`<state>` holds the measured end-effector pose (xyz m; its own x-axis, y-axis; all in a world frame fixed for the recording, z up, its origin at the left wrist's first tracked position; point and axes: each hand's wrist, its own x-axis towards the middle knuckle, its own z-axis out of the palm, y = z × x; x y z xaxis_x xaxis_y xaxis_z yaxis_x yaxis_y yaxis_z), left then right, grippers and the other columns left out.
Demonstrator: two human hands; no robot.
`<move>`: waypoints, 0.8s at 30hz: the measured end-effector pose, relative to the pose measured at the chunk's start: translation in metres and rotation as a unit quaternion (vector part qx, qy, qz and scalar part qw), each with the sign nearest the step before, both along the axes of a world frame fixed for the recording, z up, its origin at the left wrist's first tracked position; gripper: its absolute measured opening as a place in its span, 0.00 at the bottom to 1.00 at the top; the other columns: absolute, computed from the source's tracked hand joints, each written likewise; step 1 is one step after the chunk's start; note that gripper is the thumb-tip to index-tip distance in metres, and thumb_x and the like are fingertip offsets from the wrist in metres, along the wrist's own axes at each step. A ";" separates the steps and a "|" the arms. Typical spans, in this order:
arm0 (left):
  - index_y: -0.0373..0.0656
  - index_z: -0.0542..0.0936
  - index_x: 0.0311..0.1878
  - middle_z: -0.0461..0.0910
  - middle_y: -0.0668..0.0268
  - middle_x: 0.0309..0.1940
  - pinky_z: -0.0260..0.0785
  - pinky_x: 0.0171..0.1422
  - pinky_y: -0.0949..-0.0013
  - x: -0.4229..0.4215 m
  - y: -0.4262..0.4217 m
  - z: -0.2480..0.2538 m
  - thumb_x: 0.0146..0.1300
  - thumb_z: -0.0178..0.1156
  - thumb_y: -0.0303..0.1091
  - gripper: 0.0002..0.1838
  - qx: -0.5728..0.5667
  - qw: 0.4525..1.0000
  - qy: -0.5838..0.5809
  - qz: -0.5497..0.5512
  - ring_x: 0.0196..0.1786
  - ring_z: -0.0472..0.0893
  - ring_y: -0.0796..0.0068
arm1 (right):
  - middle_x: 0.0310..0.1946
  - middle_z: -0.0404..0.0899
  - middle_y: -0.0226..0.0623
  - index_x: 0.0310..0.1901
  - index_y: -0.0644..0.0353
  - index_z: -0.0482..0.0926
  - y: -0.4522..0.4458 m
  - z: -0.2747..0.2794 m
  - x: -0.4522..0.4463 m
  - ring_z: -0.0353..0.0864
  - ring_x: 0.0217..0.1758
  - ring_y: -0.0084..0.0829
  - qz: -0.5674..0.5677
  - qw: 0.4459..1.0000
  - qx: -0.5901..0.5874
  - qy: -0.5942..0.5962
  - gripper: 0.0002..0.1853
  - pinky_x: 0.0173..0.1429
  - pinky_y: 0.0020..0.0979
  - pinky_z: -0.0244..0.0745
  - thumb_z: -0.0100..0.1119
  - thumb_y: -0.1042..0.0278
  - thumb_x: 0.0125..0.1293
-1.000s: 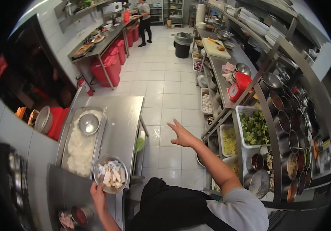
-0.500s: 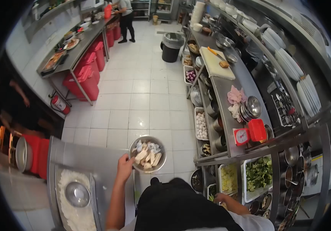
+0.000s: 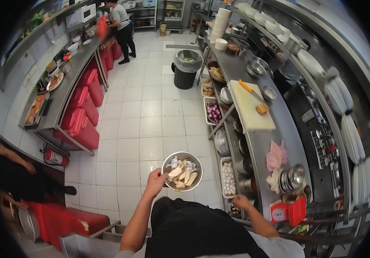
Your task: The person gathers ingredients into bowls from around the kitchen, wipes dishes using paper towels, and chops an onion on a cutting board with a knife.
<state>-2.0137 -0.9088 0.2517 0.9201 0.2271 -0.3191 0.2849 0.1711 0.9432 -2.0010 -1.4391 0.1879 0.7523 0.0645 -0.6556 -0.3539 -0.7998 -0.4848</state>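
Note:
My left hand grips the rim of a steel mixing bowl and carries it in front of my body. Pale, flour-coated pieces lie in the bowl, with some greyish, translucent bits at the back; I cannot make out their kind. My right hand hangs at my right side, fingers curled in, with nothing visible in it. Closest to it is a white tray of eggs on the lower shelf, and I see no contact between them.
On the right counter are a cutting board with a knife, a pink cloth and a red scale. A trash bin stands ahead. Red bins line the left. A co-worker stands at the far left counter.
I have moved forward along the aisle, past the steel table with the floury tray on my left. The bowl stays in my left hand. My right hand is now beside the eggs.

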 end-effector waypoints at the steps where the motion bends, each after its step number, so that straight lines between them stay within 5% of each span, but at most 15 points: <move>1: 0.37 0.75 0.29 0.71 0.71 0.22 0.67 0.26 0.70 0.016 0.010 0.036 0.62 0.62 0.30 0.09 -0.068 0.996 0.041 0.038 0.25 0.73 0.81 | 0.49 0.81 0.44 0.56 0.64 0.77 0.041 0.011 0.049 0.84 0.40 0.32 -0.057 0.994 0.089 0.039 0.24 0.40 0.36 0.83 0.71 0.63 0.61; 2: 0.37 0.75 0.29 0.71 0.71 0.21 0.65 0.26 0.70 0.037 0.024 0.023 0.62 0.62 0.31 0.09 -0.047 0.997 0.038 0.036 0.25 0.71 0.81 | 0.60 0.74 0.43 0.67 0.63 0.68 0.065 -0.004 0.111 0.82 0.52 0.35 0.024 0.993 0.087 0.081 0.32 0.49 0.37 0.85 0.68 0.60 0.65; 6: 0.36 0.77 0.29 0.72 0.70 0.21 0.62 0.28 0.69 0.133 0.101 0.000 0.61 0.62 0.33 0.10 0.082 0.996 0.013 0.027 0.25 0.70 0.81 | 0.50 0.83 0.38 0.58 0.62 0.74 0.249 0.081 0.277 0.85 0.49 0.31 0.004 0.966 0.247 0.078 0.21 0.48 0.34 0.83 0.62 0.56 0.72; 10: 0.34 0.78 0.32 0.76 0.67 0.22 0.69 0.32 0.67 0.268 0.158 -0.022 0.60 0.60 0.31 0.08 0.049 0.999 0.007 0.003 0.28 0.75 0.78 | 0.48 0.82 0.40 0.55 0.61 0.73 0.366 0.102 0.377 0.87 0.42 0.34 -0.029 0.939 0.332 0.088 0.19 0.43 0.34 0.84 0.58 0.54 0.74; 12: 0.32 0.78 0.34 0.78 0.63 0.24 0.74 0.31 0.65 0.337 0.173 0.011 0.60 0.60 0.30 0.08 0.117 0.992 -0.020 -0.041 0.27 0.78 0.75 | 0.45 0.82 0.40 0.55 0.61 0.72 0.391 0.102 0.417 0.87 0.39 0.36 -0.072 0.922 0.371 0.081 0.18 0.40 0.35 0.85 0.57 0.56 0.75; 15: 0.32 0.77 0.35 0.78 0.61 0.24 0.76 0.30 0.65 0.443 0.201 0.027 0.61 0.60 0.31 0.10 0.008 0.995 -0.014 -0.100 0.27 0.81 0.73 | 0.38 0.81 0.39 0.52 0.61 0.70 0.433 0.116 0.470 0.87 0.36 0.36 -0.167 0.891 0.417 0.062 0.15 0.37 0.35 0.85 0.59 0.61 0.73; 19: 0.32 0.75 0.34 0.78 0.62 0.24 0.79 0.29 0.67 0.576 0.238 0.022 0.64 0.59 0.32 0.10 0.164 0.957 -0.067 -0.229 0.27 0.83 0.73 | 0.29 0.78 0.37 0.44 0.59 0.68 0.467 0.113 0.550 0.83 0.28 0.32 -0.228 0.875 0.425 -0.026 0.10 0.32 0.34 0.85 0.61 0.74 0.67; 24: 0.34 0.75 0.38 0.80 0.62 0.31 0.80 0.36 0.67 0.724 0.291 0.036 0.70 0.59 0.37 0.13 0.025 0.966 0.019 -0.256 0.38 0.85 0.72 | 0.22 0.76 0.35 0.39 0.58 0.66 0.518 0.085 0.697 0.80 0.19 0.30 -0.238 0.893 0.380 -0.037 0.09 0.26 0.30 0.81 0.57 0.77 0.64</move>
<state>-1.2900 -0.6181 0.2877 0.9039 -0.2392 -0.3547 0.3542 -0.0465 0.9340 -1.3044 -0.9212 0.2730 0.8529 0.1305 -0.5055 -0.5103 0.0037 -0.8600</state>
